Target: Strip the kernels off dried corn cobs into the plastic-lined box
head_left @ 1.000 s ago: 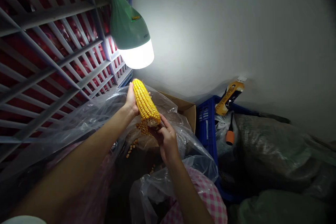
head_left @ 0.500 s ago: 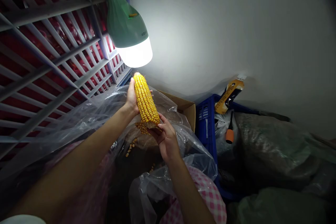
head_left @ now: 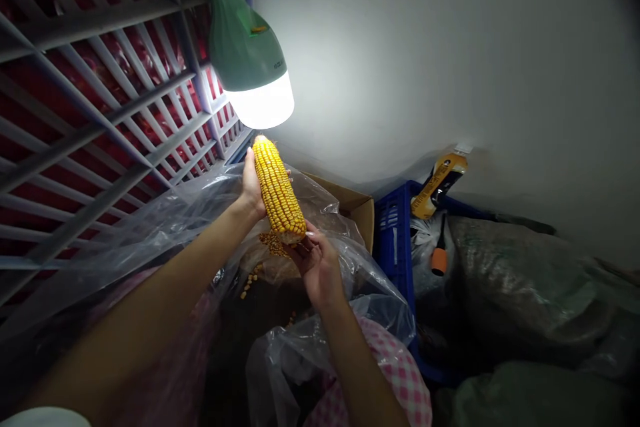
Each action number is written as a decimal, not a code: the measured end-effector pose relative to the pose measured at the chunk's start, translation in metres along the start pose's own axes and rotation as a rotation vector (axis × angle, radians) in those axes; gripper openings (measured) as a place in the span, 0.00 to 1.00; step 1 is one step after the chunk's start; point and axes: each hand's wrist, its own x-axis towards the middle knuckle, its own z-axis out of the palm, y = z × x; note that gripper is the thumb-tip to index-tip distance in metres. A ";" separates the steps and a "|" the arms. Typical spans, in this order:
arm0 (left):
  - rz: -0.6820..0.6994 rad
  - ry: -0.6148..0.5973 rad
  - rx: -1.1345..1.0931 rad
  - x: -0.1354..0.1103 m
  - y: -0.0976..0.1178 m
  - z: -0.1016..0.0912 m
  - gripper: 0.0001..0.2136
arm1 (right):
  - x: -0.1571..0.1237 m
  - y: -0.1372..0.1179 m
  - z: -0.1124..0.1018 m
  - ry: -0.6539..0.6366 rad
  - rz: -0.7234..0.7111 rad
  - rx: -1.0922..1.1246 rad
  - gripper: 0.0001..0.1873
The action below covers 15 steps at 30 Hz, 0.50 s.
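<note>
A yellow corn cob (head_left: pixel 278 188), thick with kernels, is held tilted just beneath a lit lamp. My left hand (head_left: pixel 253 181) wraps round its upper left side, fingers partly hidden behind it. At the lower end, where the base looks pale, my right hand (head_left: pixel 317 264) has its thumb and fingers closed on the cob. Below lies a clear plastic bag (head_left: pixel 350 253), spread open, with loose corn kernels (head_left: pixel 273 244) gathered in it and a few more scattered towards me.
The green lamp (head_left: pixel 249 40) hangs from a stack of slatted crates (head_left: pixel 127 127) on my left. A cardboard box (head_left: pixel 357 203) stands behind the bag. To the right, a blue crate (head_left: pixel 395 227) holds a yellow packet (head_left: pixel 440 183) and an orange-handled tool (head_left: pixel 439 261), beside large sacks (head_left: pixel 540 273).
The cob has turned slightly in my hands, and my right thumb has shifted a little at its lower end. The whole view has moved slightly.
</note>
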 end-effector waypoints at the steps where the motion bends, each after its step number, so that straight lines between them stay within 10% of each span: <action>1: 0.016 -0.008 0.010 0.000 -0.001 0.001 0.28 | 0.000 0.000 0.000 0.001 0.011 -0.006 0.16; 15: -0.056 0.051 -0.011 0.003 -0.006 -0.001 0.30 | 0.000 0.005 0.000 0.016 -0.046 -0.019 0.18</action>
